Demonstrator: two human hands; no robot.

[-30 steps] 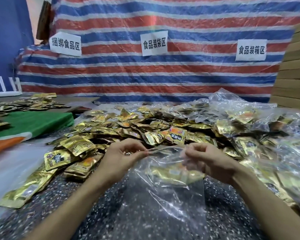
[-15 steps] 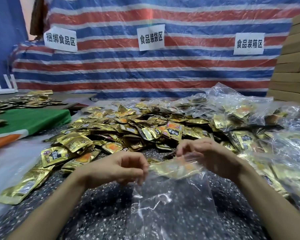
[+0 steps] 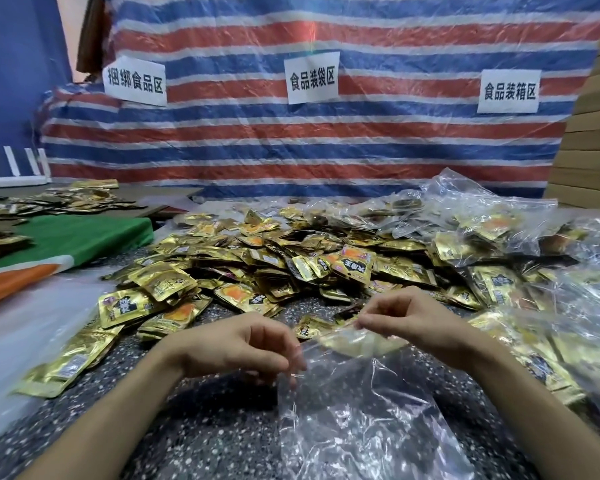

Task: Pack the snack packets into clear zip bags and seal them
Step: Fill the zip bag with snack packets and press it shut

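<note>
A clear zip bag (image 3: 361, 417) lies on the dark speckled table in front of me, its mouth turned away from me. My left hand (image 3: 236, 344) pinches the bag's top edge at its left corner. My right hand (image 3: 413, 317) pinches the same edge farther right. Gold snack packets (image 3: 357, 342) show through the plastic just below the mouth. A big heap of loose gold snack packets (image 3: 274, 258) covers the table beyond my hands.
Filled clear bags (image 3: 499, 237) pile up at the right. A green and orange cloth (image 3: 66, 244) and a white plastic sheet (image 3: 21, 334) lie at the left. A striped tarp (image 3: 326, 140) with three paper signs hangs behind. Cardboard boxes (image 3: 596, 150) are stacked at far right.
Both hands have come nearer to me and lower with the bag's mouth. My left hand has slid to the left corner of the edge.
</note>
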